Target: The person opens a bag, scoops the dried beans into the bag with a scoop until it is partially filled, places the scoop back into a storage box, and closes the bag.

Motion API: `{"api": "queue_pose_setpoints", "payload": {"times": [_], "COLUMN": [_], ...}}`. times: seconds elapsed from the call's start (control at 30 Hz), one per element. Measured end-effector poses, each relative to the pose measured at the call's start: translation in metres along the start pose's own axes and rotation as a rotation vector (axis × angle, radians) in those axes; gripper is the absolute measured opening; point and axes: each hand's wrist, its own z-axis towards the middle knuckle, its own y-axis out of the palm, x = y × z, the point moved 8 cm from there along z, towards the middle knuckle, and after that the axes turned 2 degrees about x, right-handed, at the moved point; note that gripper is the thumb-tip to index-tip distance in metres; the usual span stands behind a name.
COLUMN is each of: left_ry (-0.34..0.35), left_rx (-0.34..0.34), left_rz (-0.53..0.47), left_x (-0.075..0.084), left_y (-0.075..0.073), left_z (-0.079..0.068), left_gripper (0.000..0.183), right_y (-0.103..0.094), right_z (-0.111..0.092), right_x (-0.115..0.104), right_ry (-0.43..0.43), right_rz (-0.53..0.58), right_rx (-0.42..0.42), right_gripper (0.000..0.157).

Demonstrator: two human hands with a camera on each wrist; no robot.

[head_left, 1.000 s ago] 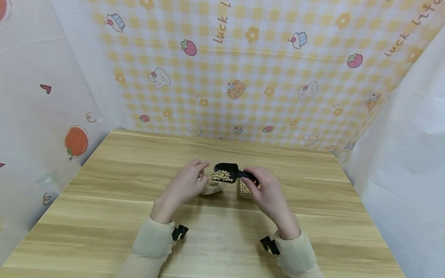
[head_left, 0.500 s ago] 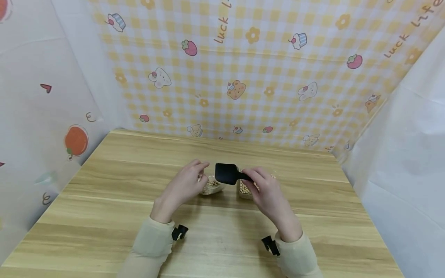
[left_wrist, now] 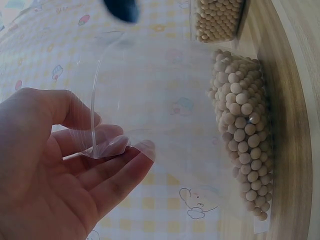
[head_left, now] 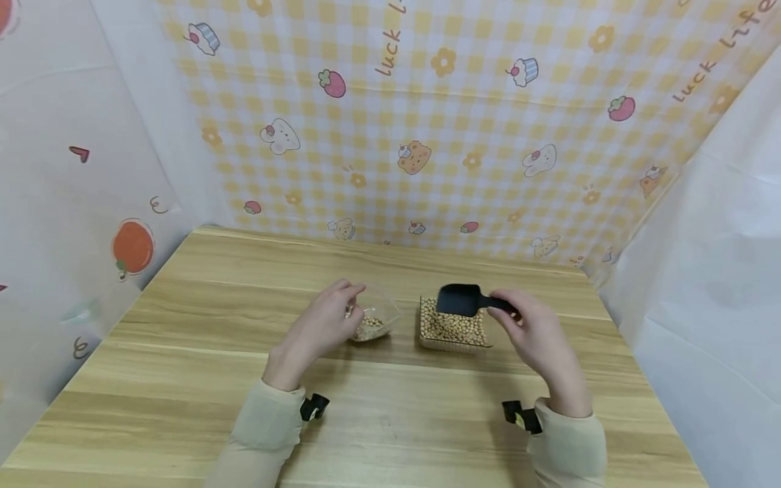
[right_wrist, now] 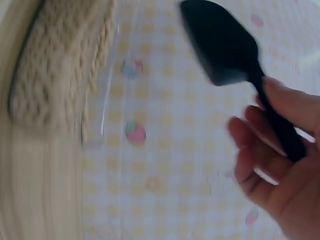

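Note:
My left hand (head_left: 326, 318) pinches the edge of a clear plastic bag (left_wrist: 150, 95) and holds its mouth apart. Pale round beans (left_wrist: 245, 135) lie heaped at the bag's bottom, on the table. My right hand (head_left: 537, 332) grips a black scoop (head_left: 460, 300) by its handle, thumb along one side. The scoop's bowl carries no beans and hangs over a clear square box (head_left: 454, 344) filled with the same beans. In the right wrist view the scoop (right_wrist: 220, 42) stands apart from the box, which is blurred there.
Both things stand on a wooden table (head_left: 390, 420), the bag left of the box with a narrow strip of wood between them. Behind rises a checked cloth backdrop (head_left: 366, 135), and white sheeting (head_left: 708, 285) bounds the right side.
The scoop, full of beans over the bag a second ago, was turned over there and emptied. My right hand has since carried it right, above the box. The left hand stays put.

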Motion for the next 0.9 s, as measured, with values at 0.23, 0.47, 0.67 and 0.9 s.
{"api": "queue_pose_setpoints", "payload": {"times": [0.23,0.47,0.67,0.9], "left_ry": [-0.023,-0.025,-0.025,-0.018], "left_rx": [-0.003,0.005,0.005,0.000], "left_rz": [-0.002,0.000,-0.003,-0.006], "left_x": [-0.004,-0.006,-0.004,-0.003], "left_y": [-0.003,-0.003,-0.003,-0.004], "left_z": [-0.005,-0.005,-0.004,-0.002], "left_gripper": [0.048,0.047,0.047,0.047], "right_y": [0.004,0.004,0.005,0.014], "right_z": [-0.012,-0.014,-0.011,-0.009], "right_x": [0.033,0.038,0.031,0.032], "right_ry": [0.152,0.177,0.154,0.152], "right_rz": [-0.054,-0.112,-0.186,-0.189], "right_rx": [-0.174,-0.193,-0.195,-0.196], "right_gripper": [0.019,0.021,0.020,0.016]}}
